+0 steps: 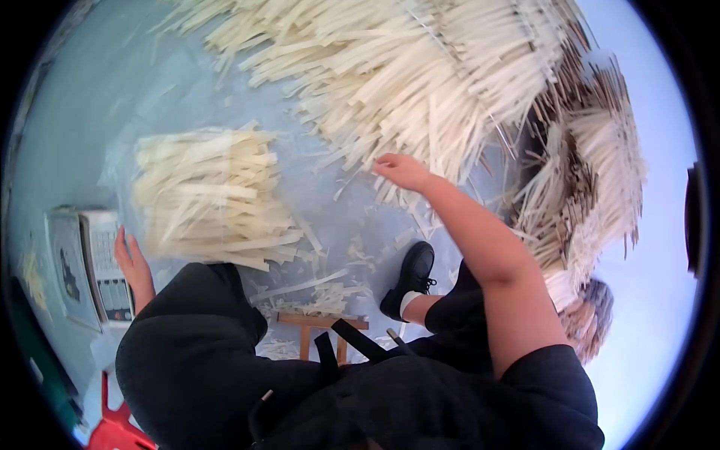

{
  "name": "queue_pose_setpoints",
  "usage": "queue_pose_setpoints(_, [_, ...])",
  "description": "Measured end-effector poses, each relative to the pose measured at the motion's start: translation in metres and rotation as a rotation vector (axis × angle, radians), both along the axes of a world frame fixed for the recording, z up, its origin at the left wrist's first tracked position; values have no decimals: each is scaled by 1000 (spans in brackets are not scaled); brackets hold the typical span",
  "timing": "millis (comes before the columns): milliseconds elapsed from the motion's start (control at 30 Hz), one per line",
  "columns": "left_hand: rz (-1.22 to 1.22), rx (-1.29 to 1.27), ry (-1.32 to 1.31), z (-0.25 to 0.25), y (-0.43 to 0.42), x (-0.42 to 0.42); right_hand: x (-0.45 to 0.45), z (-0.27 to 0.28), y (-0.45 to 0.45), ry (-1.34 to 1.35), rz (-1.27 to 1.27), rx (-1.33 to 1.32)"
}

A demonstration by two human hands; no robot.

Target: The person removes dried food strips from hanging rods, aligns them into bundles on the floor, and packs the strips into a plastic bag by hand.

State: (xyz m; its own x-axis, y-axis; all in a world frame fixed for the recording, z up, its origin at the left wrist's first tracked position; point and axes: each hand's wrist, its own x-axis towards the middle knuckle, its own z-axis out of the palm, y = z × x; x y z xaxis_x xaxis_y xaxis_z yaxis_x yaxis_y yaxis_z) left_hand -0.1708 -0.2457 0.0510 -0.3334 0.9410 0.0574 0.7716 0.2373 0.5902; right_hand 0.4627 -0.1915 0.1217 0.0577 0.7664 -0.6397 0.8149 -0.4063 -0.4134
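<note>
Pale flat strips lie in a large spread pile (390,82) across the top of the view. My right hand (399,171) is over the lower edge of that pile, fingers pointing left and close together; whether a strip is between them is too small to tell. On the left, a smaller stack of strips (210,195) lies under or in clear plastic. Beside its lower left corner my left hand (133,264) is raised with its fingers apart and nothing in it, next to a printed box (109,262).
More strips with dark ends (600,165) are heaped at the right. A small wooden stool (322,321) stands between my legs, with loose scraps (322,296) around it. A red plastic stool (116,427) is at the lower left. My black shoe (412,277) rests on the floor.
</note>
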Motion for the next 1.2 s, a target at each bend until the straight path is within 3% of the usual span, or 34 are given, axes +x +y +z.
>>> queue_pose_setpoints(67, [92,-6,-142,13,-13,12,25,20,4,-70,57,-17])
queue_pose_setpoints(233, [183,-34,-177,31,-72,25,68,28,9,-161,211,-25])
queue_pose_setpoints(333, [202,12,-216,-17,-135,-6,77,35,19,-234,369,-110])
queue_pose_setpoints(467, [331,-11,-315,-8,-174,13,76,49,37,-303,561,-66])
queue_pose_setpoints(600, [404,-10,-378,1,-188,28,69,61,53,-288,574,31])
queue_pose_setpoints(667, [431,-8,-407,6,-192,32,60,52,54,-234,544,92])
queue_pose_setpoints(833, [471,-7,-481,11,-188,44,-39,42,50,240,-25,-13])
queue_pose_setpoints(1033, [462,-71,-534,19,-153,75,-149,-24,54,471,-222,182])
queue_pose_setpoints(1133, [361,-48,-531,-9,-158,77,-179,-53,82,468,-294,226])
queue_pose_setpoints(1200, [318,-54,-622,-28,-159,79,-192,-60,95,636,-511,257])
